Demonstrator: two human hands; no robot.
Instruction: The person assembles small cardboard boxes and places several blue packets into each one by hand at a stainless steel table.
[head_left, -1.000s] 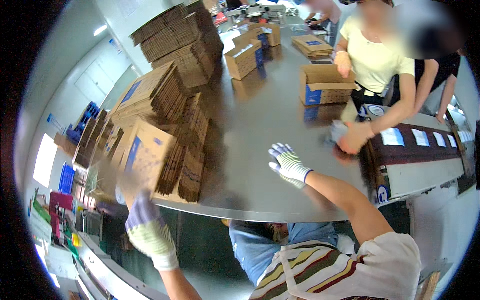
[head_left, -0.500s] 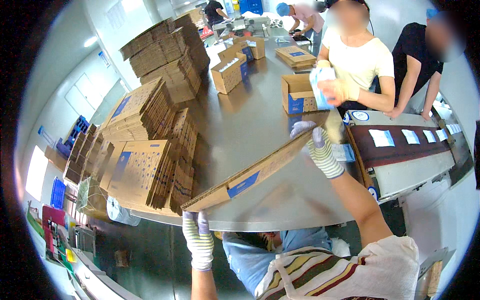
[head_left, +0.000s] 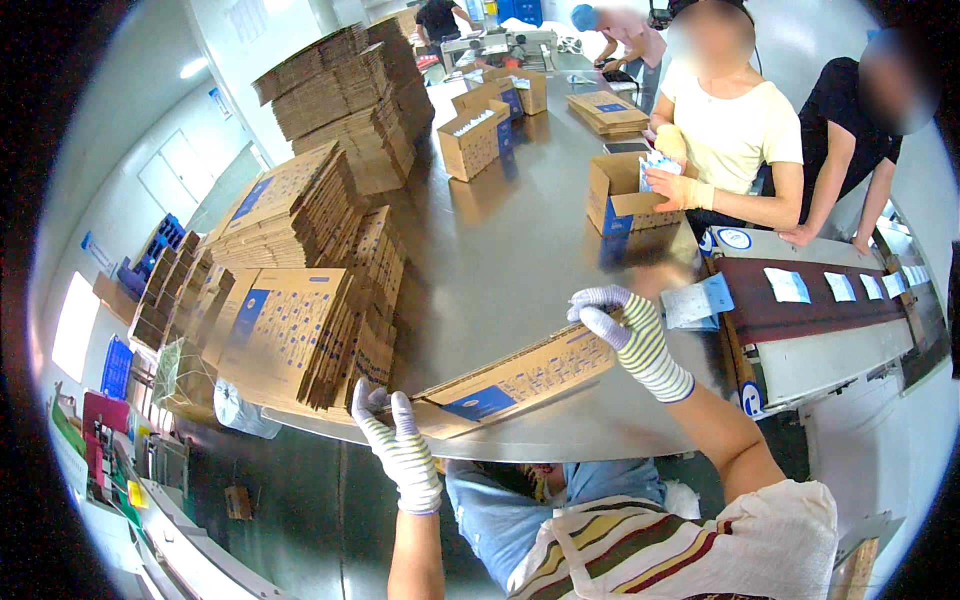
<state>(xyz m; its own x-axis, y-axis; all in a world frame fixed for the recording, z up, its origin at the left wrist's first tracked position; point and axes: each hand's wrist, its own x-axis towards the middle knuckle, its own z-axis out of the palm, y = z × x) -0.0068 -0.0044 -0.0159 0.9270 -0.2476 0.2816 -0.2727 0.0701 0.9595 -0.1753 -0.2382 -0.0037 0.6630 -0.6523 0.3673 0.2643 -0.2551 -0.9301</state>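
A flattened brown carton (head_left: 540, 385) with a blue patch is tilted on edge across the near side of the metal table. My right hand (head_left: 635, 340), in a striped glove, grips its upper right end, thumb in front and fingers over the top edge. At the lower left end, my left hand (head_left: 400, 445), gloved alike, has its thumb and fingers around the carton's corner; part of that grip is hidden. Left of it stand stacked flattened cartons (head_left: 285, 320), close to my left fingers.
Taller carton stacks (head_left: 345, 110) rise at the far left. Open cartons (head_left: 470, 145) stand on the metal table (head_left: 530, 240). Across from me a co-worker puts packets into an open carton (head_left: 615, 205). A conveyor belt (head_left: 755, 290) carrying pale-blue packets (head_left: 787, 285) runs at the right.
The carton's right end has come down and nearer, with my right hand. My left hand has shifted slightly up. The co-worker's packets have moved into the open carton.
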